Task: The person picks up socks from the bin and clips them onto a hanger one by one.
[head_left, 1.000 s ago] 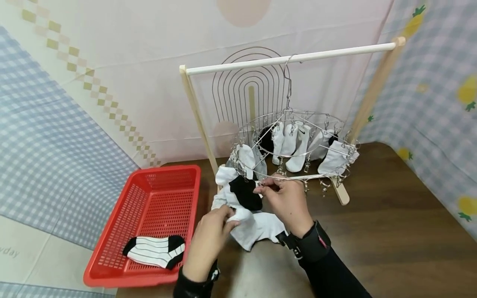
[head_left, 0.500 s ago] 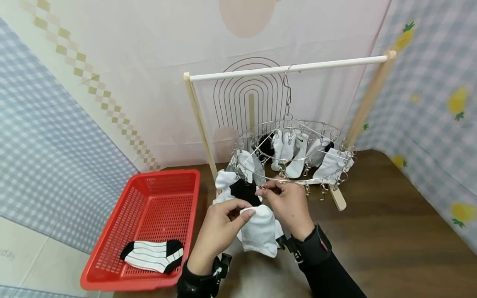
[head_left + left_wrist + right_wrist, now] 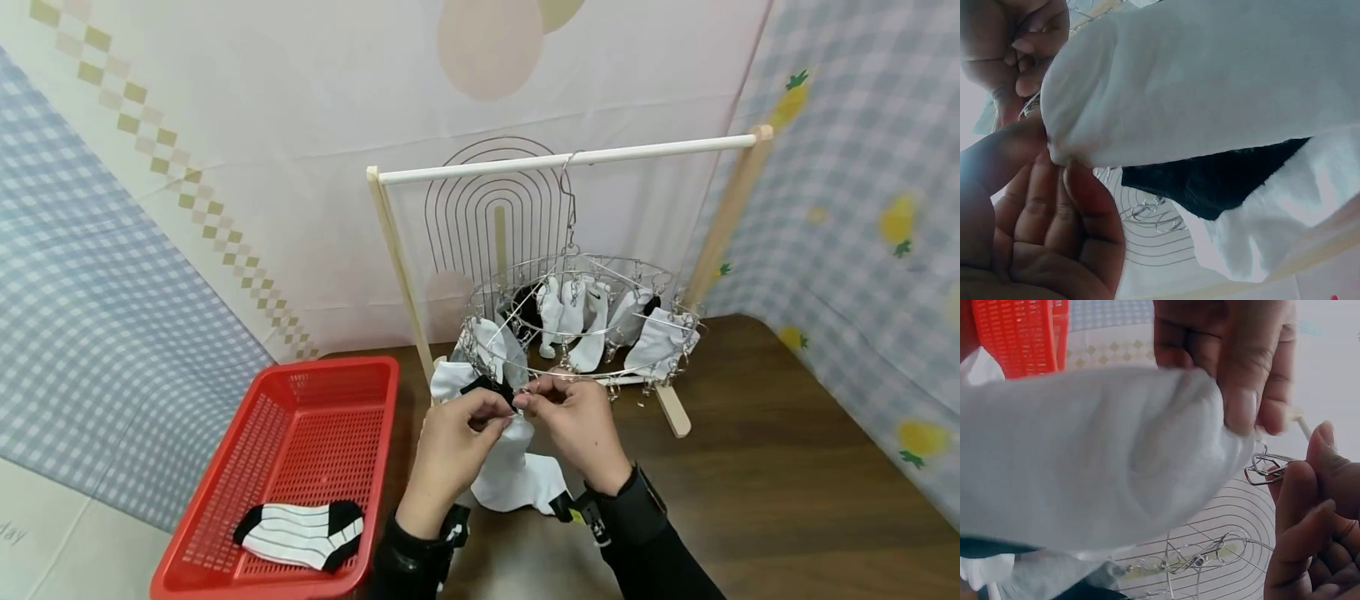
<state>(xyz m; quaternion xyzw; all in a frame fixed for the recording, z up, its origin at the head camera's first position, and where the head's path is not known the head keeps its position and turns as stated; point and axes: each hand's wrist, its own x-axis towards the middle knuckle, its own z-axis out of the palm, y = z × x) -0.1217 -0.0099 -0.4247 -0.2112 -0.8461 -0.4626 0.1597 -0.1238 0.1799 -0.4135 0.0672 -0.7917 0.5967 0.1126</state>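
Observation:
My left hand pinches the end of a white sock, the rest of which hangs down from the fingertips. Close beside it, the thumb and fingers of my right hand pinch a small wire clip. The sock's pinched end is right by the clip's tips in the right wrist view. This clip belongs to a round metal sock hanger with many clips. Behind the white sock hangs a black piece, partly covered by it. Other white socks hang around the ring.
The hanger hooks over a white rail on wooden legs. To the left stands a red plastic basket holding a striped black-and-white sock. More white fabric shows below my hands, over the brown table.
My left hand has lifted the white sock's end up and right, close to the clip. My right hand has kept its pinch on the clip. The head view has shifted slightly.

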